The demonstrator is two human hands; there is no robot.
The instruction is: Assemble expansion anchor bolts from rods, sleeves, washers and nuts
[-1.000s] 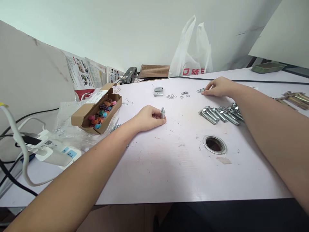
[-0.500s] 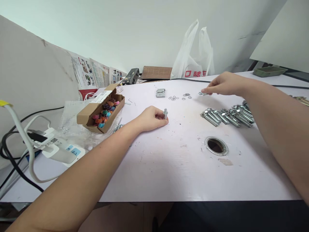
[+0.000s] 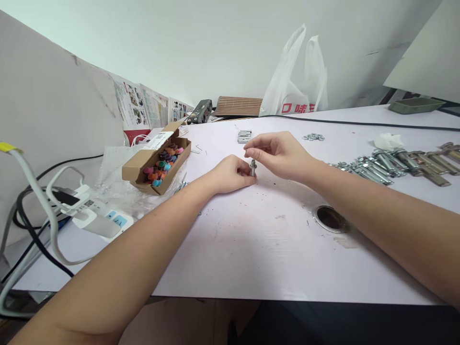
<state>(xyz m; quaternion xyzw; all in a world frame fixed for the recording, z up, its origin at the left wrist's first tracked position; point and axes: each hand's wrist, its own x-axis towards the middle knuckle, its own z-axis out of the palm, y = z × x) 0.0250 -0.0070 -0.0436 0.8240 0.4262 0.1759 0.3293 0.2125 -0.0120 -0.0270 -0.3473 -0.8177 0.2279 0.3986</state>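
Observation:
My left hand (image 3: pixel 232 175) is closed around a metal expansion bolt (image 3: pixel 253 165), which stands upright on the white table with its threaded top showing above the fingers. My right hand (image 3: pixel 280 152) hovers just above and behind the bolt's tip, its thumb and fingertips pinched together. Whatever sits in that pinch is hidden or too small to make out. Beyond the hands lie several metal sleeves (image 3: pixel 245 137) in a short stack. To the right of them is a small pile of nuts (image 3: pixel 314 137).
Finished-looking expansion bolts (image 3: pixel 373 168) lie in a row at right, partly behind my right forearm. A round table hole (image 3: pixel 328 218) is below that arm. At left are a cardboard box (image 3: pixel 143 172) of coloured caps and a power strip (image 3: pixel 97 218). A plastic bag (image 3: pixel 287 91) stands behind.
My right hand has come left from the nut pile to the bolt's top. My left hand still holds the bolt upright. The view has turned slightly right.

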